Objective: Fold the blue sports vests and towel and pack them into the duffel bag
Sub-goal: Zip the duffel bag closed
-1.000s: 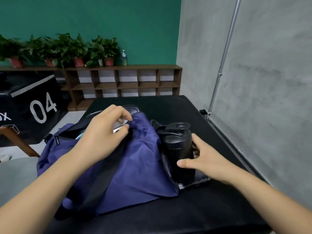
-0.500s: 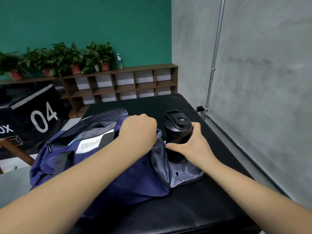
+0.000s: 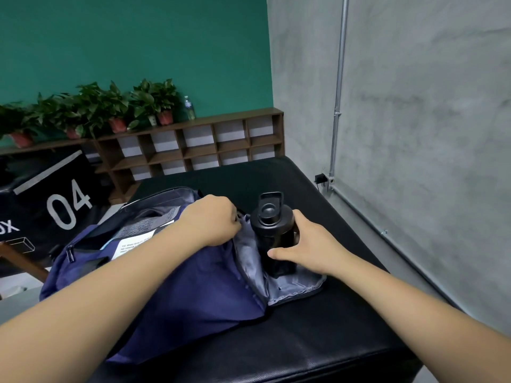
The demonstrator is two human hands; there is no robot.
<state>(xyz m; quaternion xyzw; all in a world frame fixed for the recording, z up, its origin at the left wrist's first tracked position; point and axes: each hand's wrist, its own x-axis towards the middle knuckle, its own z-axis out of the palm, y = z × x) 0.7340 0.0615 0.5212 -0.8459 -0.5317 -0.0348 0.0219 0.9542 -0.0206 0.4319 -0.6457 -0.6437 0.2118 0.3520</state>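
— Teal painted wall (image 3: 138,37) at upper left, grey concrete wall (image 3: 414,134) at right. What sits on the surface below them?

— A black padded table (image 3: 304,341) fills the lower frame. On its left-centre lies the navy blue fabric duffel bag (image 3: 193,299), its top open toward the upper left.

— Your hands?

— Both reach in from the bottom edge. My left hand (image 3: 210,219) is a closed fist at centre frame, gripping the bag's edge beside the opening. My right hand (image 3: 309,247), just right of centre, wraps its fingers round a black plastic bottle with a flip lid (image 3: 272,225), thumb on the near side.

— And the bottle?

— It stands upright at the bag's right end, touching the bag, its base on a grey lining flap (image 3: 293,286) that is spread flat on the table.

— What is inside the bag?

— A white printed label (image 3: 132,244) shows at the opening. The rest is too dark for me to tell.

— Background?

— A brown wooden cubby shelf (image 3: 199,145) runs along the teal wall, with a row of green potted plants (image 3: 110,106) and a clear water bottle (image 3: 189,107) on top. A black box marked "04" in white (image 3: 66,205) sits at mid left, and a metal pipe (image 3: 338,92) runs down the concrete wall.
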